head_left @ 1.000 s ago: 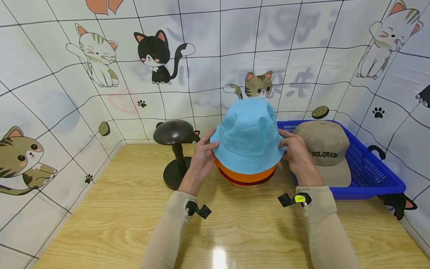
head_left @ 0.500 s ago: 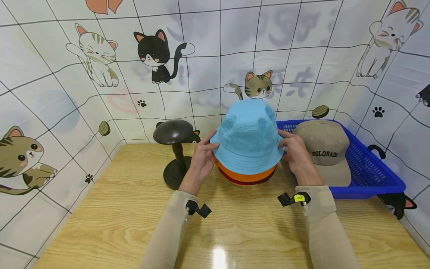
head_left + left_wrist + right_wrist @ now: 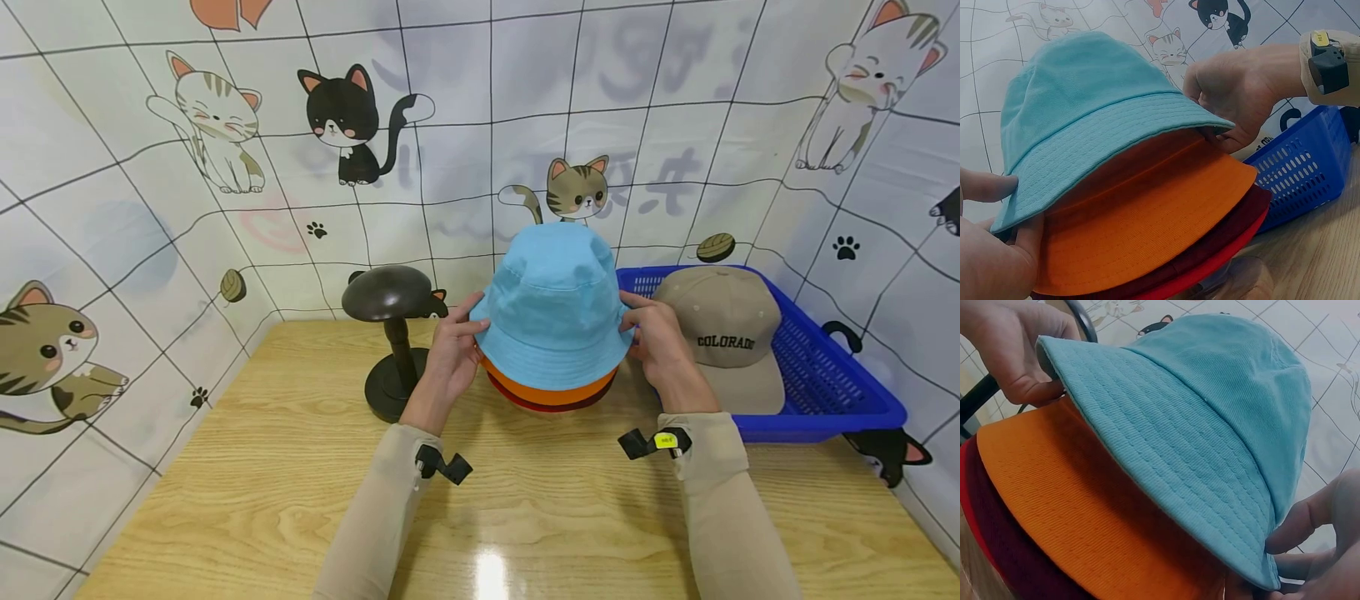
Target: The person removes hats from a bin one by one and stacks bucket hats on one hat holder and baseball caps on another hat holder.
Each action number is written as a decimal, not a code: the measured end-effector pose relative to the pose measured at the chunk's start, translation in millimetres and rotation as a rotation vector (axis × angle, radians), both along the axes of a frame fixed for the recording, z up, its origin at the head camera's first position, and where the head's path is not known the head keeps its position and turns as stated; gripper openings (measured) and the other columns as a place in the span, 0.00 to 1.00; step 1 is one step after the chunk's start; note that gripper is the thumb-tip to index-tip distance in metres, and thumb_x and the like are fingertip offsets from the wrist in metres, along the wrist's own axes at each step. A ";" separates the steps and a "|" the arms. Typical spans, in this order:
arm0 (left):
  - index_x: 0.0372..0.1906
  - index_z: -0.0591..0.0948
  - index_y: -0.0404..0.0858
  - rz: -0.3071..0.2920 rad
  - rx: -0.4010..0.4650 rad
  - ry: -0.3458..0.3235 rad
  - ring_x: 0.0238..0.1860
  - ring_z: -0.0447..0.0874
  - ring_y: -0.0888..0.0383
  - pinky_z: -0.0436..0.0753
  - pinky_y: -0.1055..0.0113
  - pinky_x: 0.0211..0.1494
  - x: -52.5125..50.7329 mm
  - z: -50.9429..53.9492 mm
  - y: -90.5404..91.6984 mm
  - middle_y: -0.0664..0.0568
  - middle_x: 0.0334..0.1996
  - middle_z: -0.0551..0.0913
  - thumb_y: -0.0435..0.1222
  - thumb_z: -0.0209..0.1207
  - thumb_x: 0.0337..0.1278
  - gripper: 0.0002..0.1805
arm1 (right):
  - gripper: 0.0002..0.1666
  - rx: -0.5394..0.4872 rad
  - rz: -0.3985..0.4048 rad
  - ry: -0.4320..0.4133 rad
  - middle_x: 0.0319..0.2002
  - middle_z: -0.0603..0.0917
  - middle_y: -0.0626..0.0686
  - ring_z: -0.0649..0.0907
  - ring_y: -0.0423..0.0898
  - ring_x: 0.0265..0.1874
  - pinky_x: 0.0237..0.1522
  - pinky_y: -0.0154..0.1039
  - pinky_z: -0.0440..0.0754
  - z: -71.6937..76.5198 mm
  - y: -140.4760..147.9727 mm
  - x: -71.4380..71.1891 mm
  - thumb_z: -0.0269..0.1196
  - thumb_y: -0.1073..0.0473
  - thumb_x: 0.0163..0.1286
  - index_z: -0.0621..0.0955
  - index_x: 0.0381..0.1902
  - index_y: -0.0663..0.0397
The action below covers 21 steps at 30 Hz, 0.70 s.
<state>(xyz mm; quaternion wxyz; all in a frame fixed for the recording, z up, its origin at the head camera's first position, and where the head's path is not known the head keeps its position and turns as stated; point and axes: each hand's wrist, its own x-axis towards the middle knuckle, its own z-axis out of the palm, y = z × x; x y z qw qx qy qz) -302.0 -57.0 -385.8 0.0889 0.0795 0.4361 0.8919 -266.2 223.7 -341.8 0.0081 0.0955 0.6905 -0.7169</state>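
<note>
A light blue bucket hat [image 3: 555, 308] sits crown up between both hands, on top of a stack of hats. My left hand [image 3: 452, 354] pinches its brim on the left side, and my right hand [image 3: 660, 346] pinches the brim on the right. Beneath it shows an orange hat [image 3: 1141, 231], with the blue brim tilted and partly lifted off it in the wrist views. Lower in the stack are a maroon hat [image 3: 1016, 550] and a red one [image 3: 1210, 265]. What supports the stack is mostly hidden; something clear shows below it in the left wrist view.
A dark hat stand [image 3: 387, 296] with a rounded top stands left of the stack. At right, a blue plastic basket [image 3: 825, 375] holds a beige cap [image 3: 716, 321] lettered COLORADO. The wooden table [image 3: 525, 517] meets a cat-patterned wall covering [image 3: 465, 100].
Both hands keep their hold on the blue hat's brim. Apart from a very slight shift of the view, hardly anything moves.
</note>
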 end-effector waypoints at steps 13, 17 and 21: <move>0.79 0.64 0.40 -0.004 0.002 -0.014 0.53 0.82 0.60 0.83 0.73 0.43 -1.3 -2.3 -1.3 0.49 0.76 0.66 0.23 0.53 0.70 0.35 | 0.48 0.007 -0.004 -0.021 0.83 0.53 0.58 0.70 0.43 0.44 0.38 0.32 0.72 -1.4 -1.7 -1.1 0.47 0.73 0.63 0.59 0.82 0.49; 0.79 0.64 0.40 -0.004 0.001 -0.015 0.53 0.81 0.60 0.83 0.73 0.44 -2.3 -4.2 -1.0 0.48 0.76 0.66 0.22 0.52 0.69 0.35 | 0.47 0.006 -0.011 -0.030 0.83 0.54 0.57 0.71 0.42 0.45 0.39 0.31 0.74 -2.4 -1.1 -1.6 0.48 0.73 0.63 0.59 0.82 0.49; 0.79 0.65 0.40 0.003 -0.011 -0.017 0.52 0.82 0.60 0.83 0.73 0.43 -2.5 -5.4 -0.4 0.48 0.76 0.67 0.22 0.52 0.69 0.35 | 0.47 -0.002 -0.011 -0.040 0.83 0.53 0.56 0.71 0.41 0.46 0.41 0.32 0.74 -3.1 -0.2 -2.5 0.48 0.73 0.63 0.60 0.82 0.47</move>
